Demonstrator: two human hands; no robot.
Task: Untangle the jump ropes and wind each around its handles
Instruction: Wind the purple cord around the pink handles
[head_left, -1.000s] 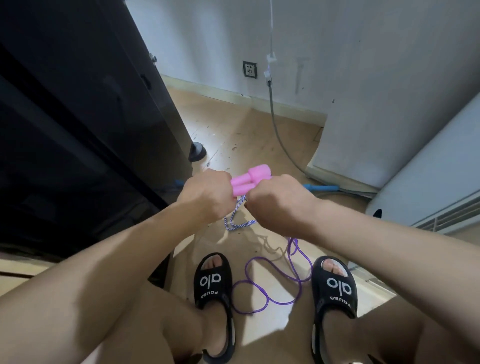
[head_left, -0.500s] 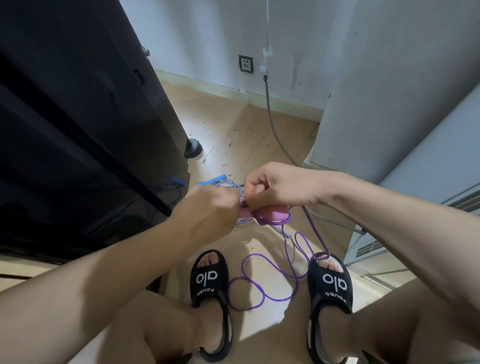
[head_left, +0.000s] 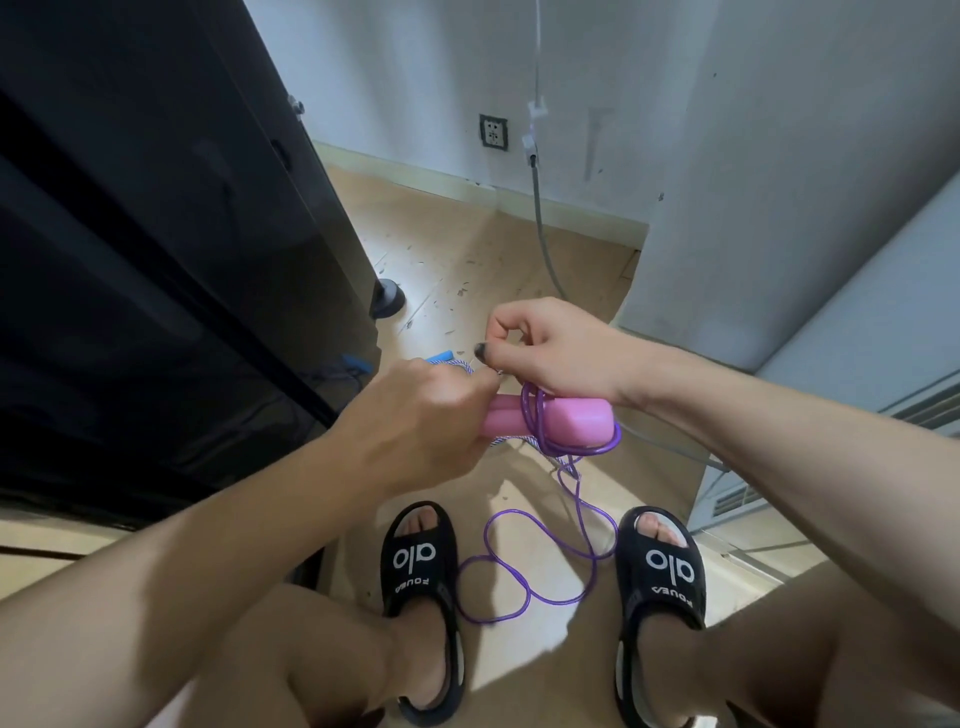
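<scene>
The pair of pink handles (head_left: 550, 422) lies side by side, long axis running left to right across the body, held up in front of the knees between the two hands. The left hand (head_left: 415, 415) grips their left end with fingers curled round it; the striped rope (head_left: 511, 442) also shows at this fist, though how it is caught there is hidden. The right hand (head_left: 550, 348) sits just above the handles' right half, fingers curled, apparently pinching the purple rope (head_left: 540, 415), which already loops a few turns around the handles' middle. From there the purple rope drops to the floor (head_left: 519, 270) and lies in loose loops between the two black sandals (head_left: 421, 566). The slack hangs below and toward the right hand, so that hand is better placed for the next wrap.
</scene>
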